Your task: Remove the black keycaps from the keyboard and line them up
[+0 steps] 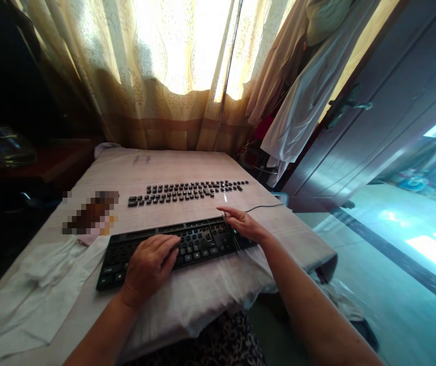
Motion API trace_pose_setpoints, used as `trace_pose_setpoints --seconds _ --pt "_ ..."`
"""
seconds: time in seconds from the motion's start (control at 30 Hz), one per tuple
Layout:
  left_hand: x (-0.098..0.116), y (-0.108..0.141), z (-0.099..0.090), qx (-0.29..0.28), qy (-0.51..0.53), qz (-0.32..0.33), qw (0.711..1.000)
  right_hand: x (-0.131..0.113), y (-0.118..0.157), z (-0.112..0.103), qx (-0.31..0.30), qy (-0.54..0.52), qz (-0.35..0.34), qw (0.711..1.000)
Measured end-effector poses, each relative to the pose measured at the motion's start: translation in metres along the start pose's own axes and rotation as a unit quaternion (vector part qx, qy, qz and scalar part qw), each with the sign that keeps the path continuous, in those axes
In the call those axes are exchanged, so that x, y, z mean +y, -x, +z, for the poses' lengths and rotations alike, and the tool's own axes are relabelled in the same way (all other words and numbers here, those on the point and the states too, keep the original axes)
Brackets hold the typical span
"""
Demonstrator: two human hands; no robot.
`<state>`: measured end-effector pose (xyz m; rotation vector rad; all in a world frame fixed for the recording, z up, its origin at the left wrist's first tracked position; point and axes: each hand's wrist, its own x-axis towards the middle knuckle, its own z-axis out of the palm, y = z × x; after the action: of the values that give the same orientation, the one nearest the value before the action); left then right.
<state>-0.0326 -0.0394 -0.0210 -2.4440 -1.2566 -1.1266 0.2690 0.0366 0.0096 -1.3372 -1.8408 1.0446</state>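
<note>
A black keyboard (198, 244) lies at a slant near the table's front edge, with many of its keycaps off and some still in place along the lower rows. My left hand (151, 262) rests palm down across its left half, fingers stretched out over the keys. Above the right end of the keyboard is my right hand (242, 223), index finger pointing left and the other fingers curled in. A thin glint shows by those curled fingers, too small to name. Loose black keycaps (179, 192) lie in rows on the cloth behind the keyboard.
A pale cloth covers the table (187, 162). White fabric (46, 284) and a blurred-out item (91, 211) lie at the left. The keyboard's cable (265, 206) runs off to the right. Beyond stand curtains (145, 112), hanging clothes (301, 96) and a door (355, 127).
</note>
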Motion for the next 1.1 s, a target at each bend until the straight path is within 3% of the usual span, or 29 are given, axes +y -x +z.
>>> trace_pose_setpoints --seconds 0.1,0.23,0.4,0.5,0.7,0.97,1.1 --pt "0.02 -0.01 0.013 -0.08 0.011 0.059 0.995 0.02 0.01 -0.011 0.077 -0.174 0.065 0.979" --pt "0.038 -0.015 0.035 -0.145 0.02 0.074 0.986 0.032 0.021 -0.018 0.119 -0.249 0.071 0.958" --pt "0.036 -0.011 0.042 -0.167 0.016 0.068 0.983 0.034 0.032 -0.019 0.119 -0.423 0.016 0.898" --pt "0.034 -0.01 0.04 -0.161 0.016 0.069 0.984 0.03 0.036 -0.013 0.121 -0.457 0.005 0.881" --pt "0.036 -0.015 0.043 -0.172 0.014 0.065 0.983 0.019 0.04 -0.001 0.115 -0.422 0.018 0.899" --pt "0.04 -0.017 0.047 -0.2 0.013 0.07 0.977 0.026 0.045 0.008 0.102 -0.38 0.047 0.918" --pt "0.041 -0.018 0.046 -0.208 0.018 0.067 0.976 0.023 0.047 0.011 0.124 -0.327 0.045 0.936"
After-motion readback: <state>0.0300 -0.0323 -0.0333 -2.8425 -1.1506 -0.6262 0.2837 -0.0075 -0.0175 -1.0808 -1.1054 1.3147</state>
